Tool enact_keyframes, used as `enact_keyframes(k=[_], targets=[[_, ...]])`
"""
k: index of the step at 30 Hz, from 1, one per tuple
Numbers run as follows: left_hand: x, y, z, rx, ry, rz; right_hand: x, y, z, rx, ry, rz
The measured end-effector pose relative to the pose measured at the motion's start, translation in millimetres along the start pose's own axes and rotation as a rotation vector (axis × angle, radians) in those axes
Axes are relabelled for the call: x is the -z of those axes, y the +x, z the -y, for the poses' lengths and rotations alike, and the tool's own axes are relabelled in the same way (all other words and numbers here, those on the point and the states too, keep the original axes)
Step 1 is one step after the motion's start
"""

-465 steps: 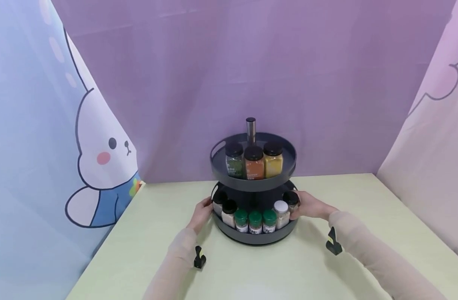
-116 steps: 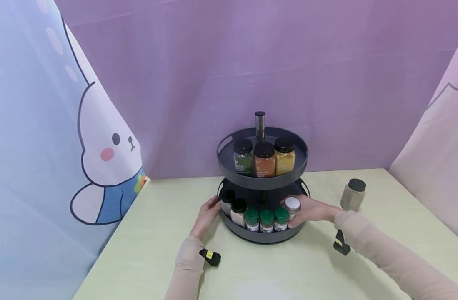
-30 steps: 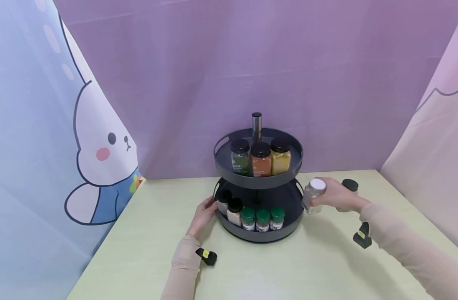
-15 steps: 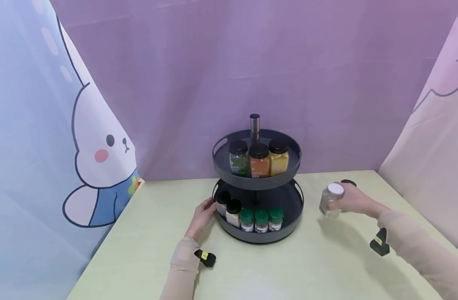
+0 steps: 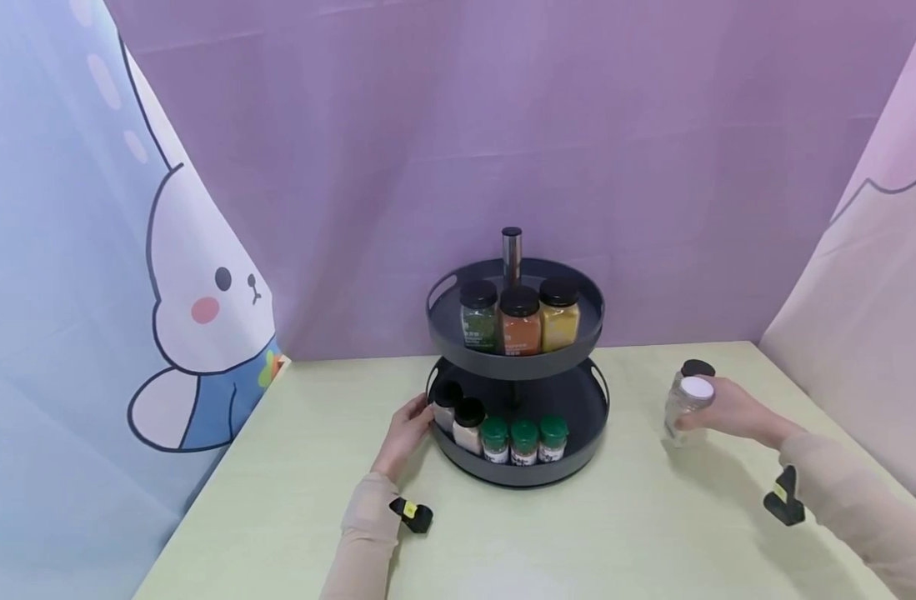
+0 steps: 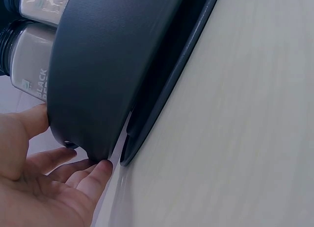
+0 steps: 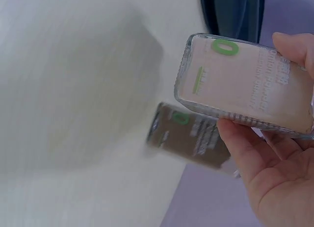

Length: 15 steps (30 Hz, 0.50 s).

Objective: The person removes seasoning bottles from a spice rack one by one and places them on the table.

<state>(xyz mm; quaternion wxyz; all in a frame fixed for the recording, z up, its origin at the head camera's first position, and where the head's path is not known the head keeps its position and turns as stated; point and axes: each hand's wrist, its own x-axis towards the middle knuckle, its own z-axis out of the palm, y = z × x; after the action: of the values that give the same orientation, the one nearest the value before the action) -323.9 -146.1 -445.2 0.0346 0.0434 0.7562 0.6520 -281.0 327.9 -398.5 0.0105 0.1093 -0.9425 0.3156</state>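
Observation:
A dark two-tier turntable spice rack (image 5: 519,473) stands on the pale table. My left hand (image 5: 407,433) holds the left side of its lower tray; in the left wrist view the thumb (image 6: 35,120) lies on the tray's wall and the fingers curl near its handle slot. My right hand (image 5: 731,411) grips a white-lidded spice jar (image 7: 230,85), labelled onion powder, right of the rack. A black-lidded jar (image 7: 191,138) of brown-grey powder stands just behind it, partly hidden in the head view. The held jar seems slightly above the table.
Three green-capped shakers (image 5: 524,442) and two black-lidded jars (image 5: 468,423) line the lower tray's front and left. On the upper tray (image 5: 533,367) stand green, orange (image 5: 520,321) and yellow jars. A purple curtain (image 5: 367,208) hangs behind the table.
The black-lidded jar left the lower tray for the table at right. Then my right hand lifted the white-lidded jar from the tray and carried it right, beside that jar. My left hand stays on the tray.

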Motion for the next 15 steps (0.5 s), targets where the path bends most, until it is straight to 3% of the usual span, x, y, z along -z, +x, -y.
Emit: enact_keyframes(k=[15], targets=[[0.0, 0.4, 1.0, -0.013, 0.011, -0.001, 9.7, -14.4, -31.9, -0.084, -0.025, 0.005]])
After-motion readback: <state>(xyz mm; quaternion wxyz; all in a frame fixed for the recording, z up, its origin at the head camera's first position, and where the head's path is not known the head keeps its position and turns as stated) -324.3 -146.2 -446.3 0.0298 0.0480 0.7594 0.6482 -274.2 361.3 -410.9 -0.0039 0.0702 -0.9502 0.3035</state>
